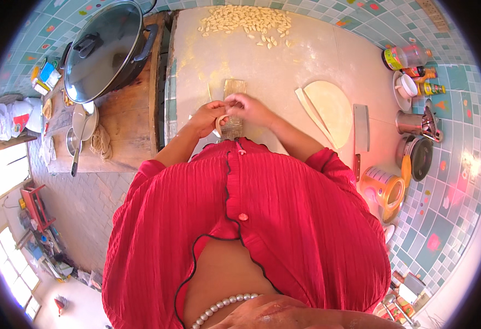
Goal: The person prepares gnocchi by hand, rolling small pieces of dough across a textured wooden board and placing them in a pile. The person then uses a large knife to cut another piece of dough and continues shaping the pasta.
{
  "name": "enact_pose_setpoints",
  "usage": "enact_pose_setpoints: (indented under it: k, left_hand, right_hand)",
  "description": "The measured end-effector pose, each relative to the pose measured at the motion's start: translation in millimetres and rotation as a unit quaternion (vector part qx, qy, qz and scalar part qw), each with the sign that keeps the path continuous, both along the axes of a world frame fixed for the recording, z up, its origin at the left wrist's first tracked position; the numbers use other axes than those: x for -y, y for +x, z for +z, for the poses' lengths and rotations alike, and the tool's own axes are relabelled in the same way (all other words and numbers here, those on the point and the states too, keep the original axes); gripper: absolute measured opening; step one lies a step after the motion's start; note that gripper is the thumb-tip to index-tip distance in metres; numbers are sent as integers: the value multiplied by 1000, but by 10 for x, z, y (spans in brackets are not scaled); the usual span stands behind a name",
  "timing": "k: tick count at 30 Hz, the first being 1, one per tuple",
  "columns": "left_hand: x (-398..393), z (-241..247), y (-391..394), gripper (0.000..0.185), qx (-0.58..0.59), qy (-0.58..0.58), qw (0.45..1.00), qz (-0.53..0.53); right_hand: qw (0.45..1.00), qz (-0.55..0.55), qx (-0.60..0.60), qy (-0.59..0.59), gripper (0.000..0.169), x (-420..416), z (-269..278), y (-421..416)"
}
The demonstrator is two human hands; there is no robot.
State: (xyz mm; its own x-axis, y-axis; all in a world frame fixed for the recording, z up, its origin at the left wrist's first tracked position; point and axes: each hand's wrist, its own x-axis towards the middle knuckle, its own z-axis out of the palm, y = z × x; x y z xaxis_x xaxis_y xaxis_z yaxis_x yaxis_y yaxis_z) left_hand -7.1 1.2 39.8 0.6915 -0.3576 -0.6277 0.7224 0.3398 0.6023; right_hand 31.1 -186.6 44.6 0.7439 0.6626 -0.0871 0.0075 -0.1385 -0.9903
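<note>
My left hand (208,118) is curled around a pale strip of dough (219,125) at the counter's near edge. Touching or very close to its fingertips is my right hand (250,109), slightly blurred; whether it pinches a bit of dough cannot be told. Beneath the hands lies a ridged, woven-looking board (235,87). At the counter's far side many small shaped dough pieces (244,20) are spread out. Right of my hands rests a folded or cut sheet of rolled dough (332,109), with a long strip (312,115) along its left side.
A cleaver (362,127) lies right of the dough sheet. Bottles (409,56), a metal utensil holder (409,122) and an orange can (382,187) line the right wall. On the wooden table (121,119) at left stand a large lidded pan (100,53) and a bowl with a ladle (80,140).
</note>
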Motion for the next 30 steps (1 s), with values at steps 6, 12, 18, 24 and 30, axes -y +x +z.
enact_pose_setpoints:
  k: [6, 12, 18, 24, 30]
  left_hand:
    - [25, 100, 23, 20, 19, -48, 999, 2]
    - [25, 90, -4, 17, 15, -36, 999, 5]
    - [168, 29, -26, 18, 67, 131, 982, -122]
    - [173, -78, -7, 16, 85, 227, 952, -189]
    - [141, -115, 17, 15, 76, 220, 956, -176]
  right_hand:
    - [992, -125, -15, -13, 18, -69, 196, -239]
    - [968, -209, 119, -79, 12, -84, 164, -269]
    - [947, -71, 228, -217, 25, 196, -186, 43]
    - [901, -99, 236, -351, 69, 145, -256, 105]
    - [907, -63, 140, -393, 82, 64, -90, 282]
